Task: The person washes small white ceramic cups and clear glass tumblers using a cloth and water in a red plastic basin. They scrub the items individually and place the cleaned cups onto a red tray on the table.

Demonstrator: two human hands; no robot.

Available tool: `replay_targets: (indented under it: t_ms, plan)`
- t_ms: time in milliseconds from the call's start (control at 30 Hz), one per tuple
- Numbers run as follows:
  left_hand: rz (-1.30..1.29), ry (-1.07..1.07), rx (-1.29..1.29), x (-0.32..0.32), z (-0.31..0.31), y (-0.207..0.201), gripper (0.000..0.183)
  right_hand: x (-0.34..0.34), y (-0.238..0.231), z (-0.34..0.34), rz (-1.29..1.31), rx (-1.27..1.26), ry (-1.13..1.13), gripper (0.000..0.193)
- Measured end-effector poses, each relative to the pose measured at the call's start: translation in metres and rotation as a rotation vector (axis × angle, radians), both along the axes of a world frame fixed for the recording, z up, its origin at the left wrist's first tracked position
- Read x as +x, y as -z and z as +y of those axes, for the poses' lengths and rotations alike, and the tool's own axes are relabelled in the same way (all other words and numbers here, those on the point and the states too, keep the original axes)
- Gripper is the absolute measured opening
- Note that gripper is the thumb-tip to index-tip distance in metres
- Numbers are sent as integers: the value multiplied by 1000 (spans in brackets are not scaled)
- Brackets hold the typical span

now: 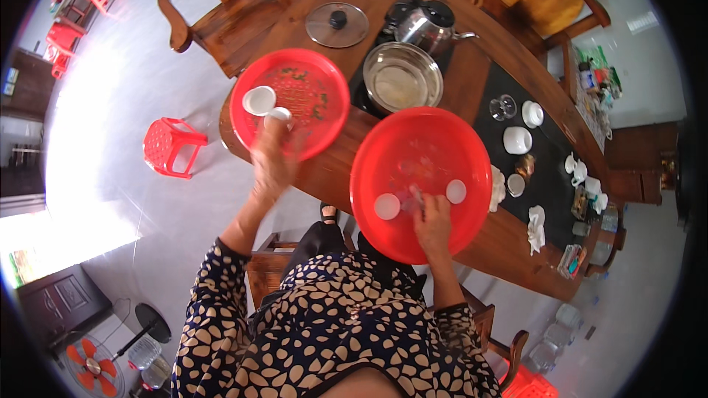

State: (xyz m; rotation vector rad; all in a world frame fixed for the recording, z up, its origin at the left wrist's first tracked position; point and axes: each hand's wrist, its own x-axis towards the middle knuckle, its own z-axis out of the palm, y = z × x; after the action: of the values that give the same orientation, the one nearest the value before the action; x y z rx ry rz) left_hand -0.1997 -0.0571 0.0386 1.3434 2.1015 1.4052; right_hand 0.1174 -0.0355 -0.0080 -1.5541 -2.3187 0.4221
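My left hand [273, 161], blurred by motion, reaches over the left red basin [332, 77]. Its fingers are on a small white cup [279, 116], close beside a larger white cup [259, 101] in that basin. In the deeper red basin [472, 147] on the right, my right hand [434, 225] points down with its fingers drawn together. Something pale and translucent shows at those fingertips, too smeared to name. One white cup [387, 206] lies left of this hand, another white cup [456, 191] just right of it.
Behind the basins stand a steel pot [403, 79] and a kettle [428, 23]; a glass lid [337, 25] lies nearby. At the right are a white jar [518, 140], a glass [503, 107] and a crumpled cloth [536, 230]. A red stool [174, 146] stands left of the wooden table [324, 169].
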Motion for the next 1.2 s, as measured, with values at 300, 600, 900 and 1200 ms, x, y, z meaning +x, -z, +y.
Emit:
replay_targets:
  t_ms: [300,600,900,1200]
  plan:
    - [801,805,-394,154,-7,44,19,21,0,11,-188,-217,-69,19]
    - [642,803,-528,168,6,56,15,57,34,29,737,-321,194,20]
    - [547,646,-488,177,4,84,24,31,7,12,76,18,-263,31]
    - [-678,573,-197,175,11,58,16,31,-39,32,709,-329,-291,33]
